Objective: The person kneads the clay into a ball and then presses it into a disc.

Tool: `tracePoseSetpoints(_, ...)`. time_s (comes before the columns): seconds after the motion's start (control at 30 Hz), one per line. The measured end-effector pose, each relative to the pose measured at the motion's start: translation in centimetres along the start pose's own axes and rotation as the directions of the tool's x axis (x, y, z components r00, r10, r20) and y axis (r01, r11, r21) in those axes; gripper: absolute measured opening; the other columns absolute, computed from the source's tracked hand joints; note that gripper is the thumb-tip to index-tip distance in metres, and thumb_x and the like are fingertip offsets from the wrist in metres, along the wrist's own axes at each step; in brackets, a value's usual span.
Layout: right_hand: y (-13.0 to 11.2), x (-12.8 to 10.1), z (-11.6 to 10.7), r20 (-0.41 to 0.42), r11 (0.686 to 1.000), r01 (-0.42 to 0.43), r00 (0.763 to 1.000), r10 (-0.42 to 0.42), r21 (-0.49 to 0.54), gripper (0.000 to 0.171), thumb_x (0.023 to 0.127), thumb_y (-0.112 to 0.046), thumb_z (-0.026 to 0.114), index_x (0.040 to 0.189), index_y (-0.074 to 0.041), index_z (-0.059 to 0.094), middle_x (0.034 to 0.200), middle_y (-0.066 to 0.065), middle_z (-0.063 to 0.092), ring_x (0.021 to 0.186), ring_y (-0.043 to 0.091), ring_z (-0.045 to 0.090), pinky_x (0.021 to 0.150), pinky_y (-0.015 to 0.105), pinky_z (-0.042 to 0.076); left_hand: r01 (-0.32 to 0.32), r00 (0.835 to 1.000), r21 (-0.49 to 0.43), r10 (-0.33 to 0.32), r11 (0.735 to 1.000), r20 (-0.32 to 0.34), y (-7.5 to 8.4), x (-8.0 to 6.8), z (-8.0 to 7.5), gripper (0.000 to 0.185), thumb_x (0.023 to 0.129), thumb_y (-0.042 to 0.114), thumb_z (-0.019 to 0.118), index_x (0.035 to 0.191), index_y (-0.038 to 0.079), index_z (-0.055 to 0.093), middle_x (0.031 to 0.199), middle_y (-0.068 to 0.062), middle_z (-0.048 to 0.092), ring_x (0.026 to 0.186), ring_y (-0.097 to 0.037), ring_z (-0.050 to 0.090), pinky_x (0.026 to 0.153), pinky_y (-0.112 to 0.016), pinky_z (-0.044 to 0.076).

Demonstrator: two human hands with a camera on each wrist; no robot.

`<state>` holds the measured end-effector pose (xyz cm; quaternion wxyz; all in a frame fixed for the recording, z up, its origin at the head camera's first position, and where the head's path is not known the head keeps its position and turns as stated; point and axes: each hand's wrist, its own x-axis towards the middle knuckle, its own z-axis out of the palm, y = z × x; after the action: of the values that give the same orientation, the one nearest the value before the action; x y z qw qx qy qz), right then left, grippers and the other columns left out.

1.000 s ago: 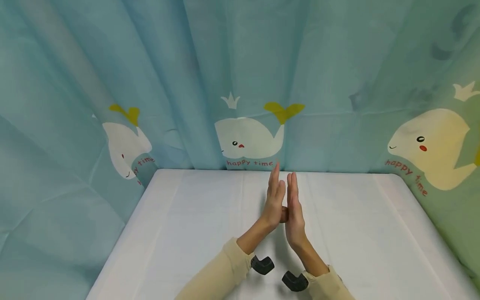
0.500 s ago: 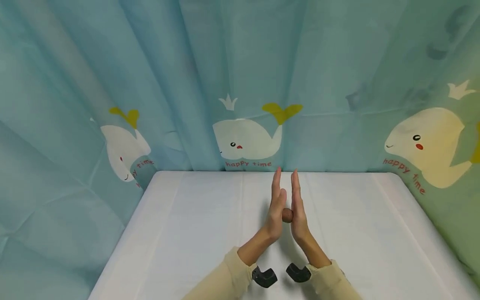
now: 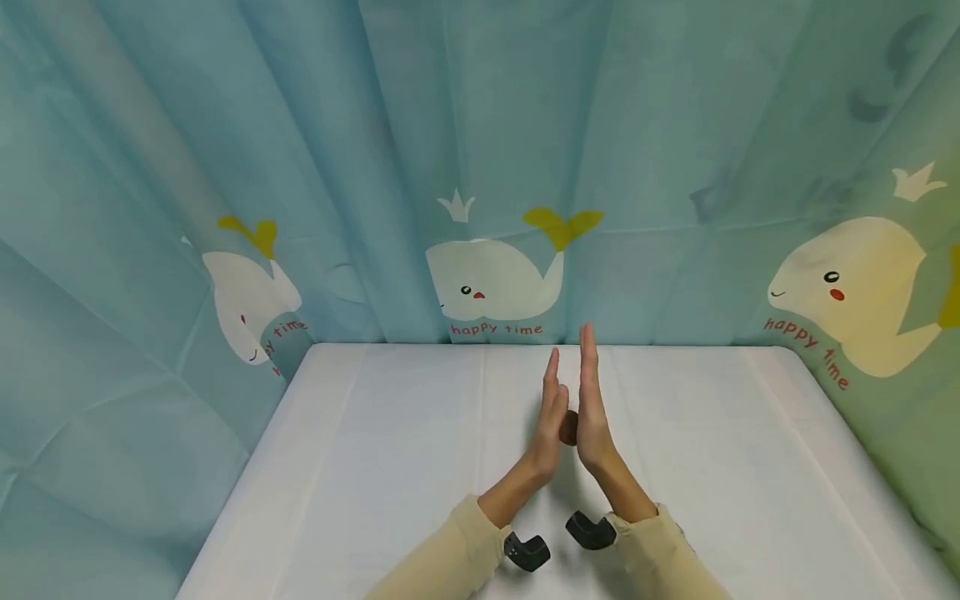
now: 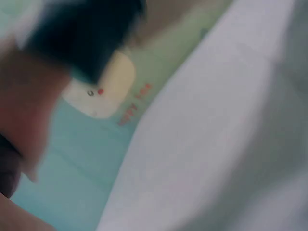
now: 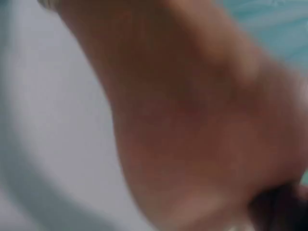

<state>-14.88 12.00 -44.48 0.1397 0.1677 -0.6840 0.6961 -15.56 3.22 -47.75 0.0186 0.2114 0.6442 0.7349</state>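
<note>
Two flat palms, left hand (image 3: 551, 425) and right hand (image 3: 592, 412), fingers straight, pressed a small brown rounded lump (image 3: 570, 427) between them above the white counter (image 3: 390, 467); it looked light, probably soft, best kept mid-palm.

From the head view I see my left hand (image 3: 552, 417) and right hand (image 3: 590, 400) held upright, palms facing, fingers straight, over the white desk (image 3: 375, 467). A small brown ball (image 3: 569, 427) sits pressed between the two palms. Cream sleeves (image 3: 450, 554) cover both forearms, each with a black wrist mount (image 3: 527, 552). Behind the desk hangs a blue curtain (image 3: 300, 125) printed with white whales (image 3: 491, 279).
</note>
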Motion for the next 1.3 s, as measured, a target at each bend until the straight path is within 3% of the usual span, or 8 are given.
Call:
tracePoseSetpoints(0.13, 1.5, 0.8, -0.6, 0.001, 0.998, -0.063, 0.998, 0.063, 0.027, 0.054, 0.112, -0.042, 0.009, 0.165, -0.038, -0.003, 0.171, -0.014, -0.004, 0.156, 0.010, -0.010, 0.121, 0.054, -0.006, -0.013, 1.000, -0.072, 0.013, 0.997, 0.000, 1.3, -0.3, 0.3, 0.063, 0.109, 0.041, 0.019, 0.167, 0.025, -0.001, 0.172, 0.002, -0.006, 0.153, -0.025, 0.018, 0.119, -0.046, 0.020)
tracePoseSetpoints(0.33, 2.5, -0.8, 0.1, 0.025, 0.985, -0.094, 0.995, 0.092, 0.144, 0.055, 0.112, -0.041, 0.007, 0.166, -0.033, -0.005, 0.172, -0.004, -0.003, 0.157, 0.015, -0.007, 0.120, 0.038, 0.008, -0.089, 0.996, 0.107, 0.089, 0.990, -0.003, 2.5, 0.6, -0.4, 0.066, 0.109, 0.047, 0.021, 0.167, 0.023, 0.002, 0.172, 0.001, -0.004, 0.154, -0.021, 0.016, 0.121, -0.052, 0.017)
tracePoseSetpoints(0.37, 2.2, -1.2, 0.4, 0.042, 0.984, -0.089, 0.996, 0.084, 0.152, 0.056, 0.112, -0.041, 0.007, 0.166, -0.032, -0.005, 0.173, -0.003, -0.004, 0.157, 0.017, -0.008, 0.120, 0.037, 0.008, -0.096, 0.995, 0.135, 0.100, 0.986, -0.019, 2.4, 1.0, -0.7, 0.066, 0.109, 0.046, 0.021, 0.167, 0.021, 0.002, 0.172, 0.000, -0.003, 0.157, -0.018, -0.002, 0.123, -0.055, 0.004)
tracePoseSetpoints(0.53, 0.9, -2.2, 1.6, 0.088, 0.987, -0.049, 0.995, 0.036, 0.156, 0.057, 0.112, -0.040, 0.007, 0.166, -0.027, -0.006, 0.173, 0.000, -0.001, 0.157, 0.019, -0.007, 0.121, 0.054, 0.000, -0.080, 0.996, 0.152, 0.087, 0.985, -0.038, 1.6, 2.1, -1.8, 0.067, 0.110, 0.048, 0.017, 0.167, 0.017, 0.002, 0.173, -0.006, -0.002, 0.158, -0.021, -0.003, 0.122, -0.060, 0.000)
tracePoseSetpoints(0.83, 2.0, -0.9, 0.0, 0.002, 0.985, -0.071, 0.997, 0.071, 0.159, 0.056, 0.112, -0.044, 0.011, 0.166, -0.033, -0.002, 0.172, -0.006, 0.002, 0.157, 0.012, -0.004, 0.123, 0.048, -0.003, -0.050, 0.999, 0.165, 0.046, 0.985, 0.027, 1.2, -0.3, -0.4, 0.066, 0.109, 0.053, 0.014, 0.167, 0.023, 0.003, 0.172, 0.002, -0.002, 0.158, -0.018, -0.002, 0.122, -0.060, 0.003)
tracePoseSetpoints(1.0, 2.8, -1.5, 0.4, -0.003, 0.967, -0.130, 0.991, 0.134, 0.218, 0.057, 0.112, -0.046, 0.009, 0.166, -0.033, -0.003, 0.173, -0.002, -0.001, 0.147, 0.004, 0.023, 0.106, 0.022, 0.031, -0.072, 0.997, 0.131, 0.071, 0.989, 0.016, 2.3, 0.0, -0.4, 0.065, 0.110, 0.049, 0.012, 0.167, 0.020, -0.001, 0.172, 0.000, -0.006, 0.157, -0.019, -0.006, 0.123, -0.058, 0.000)
tracePoseSetpoints(1.1, 2.6, -2.2, 1.2, 0.033, 0.963, -0.138, 0.990, 0.134, 0.232, 0.057, 0.112, -0.045, 0.007, 0.166, -0.031, -0.004, 0.173, 0.001, -0.003, 0.144, 0.000, 0.025, 0.095, 0.015, 0.035, -0.084, 0.996, 0.121, 0.087, 0.989, -0.013, 2.8, 1.0, -1.1, 0.064, 0.110, 0.048, 0.012, 0.167, 0.020, -0.001, 0.172, 0.000, -0.007, 0.157, -0.019, -0.008, 0.122, -0.057, -0.003)
tracePoseSetpoints(1.3, 1.4, -2.4, 1.9, 0.035, 0.971, -0.068, 0.997, 0.062, 0.227, 0.058, 0.112, -0.041, 0.007, 0.167, -0.026, -0.003, 0.173, 0.001, -0.002, 0.157, 0.017, -0.006, 0.123, 0.040, 0.004, -0.024, 1.000, 0.255, 0.019, 0.967, 0.024, 2.1, 1.6, -1.9, 0.073, 0.105, 0.064, 0.009, 0.167, 0.026, -0.001, 0.172, 0.001, -0.010, 0.156, -0.022, -0.014, 0.119, -0.062, -0.009)
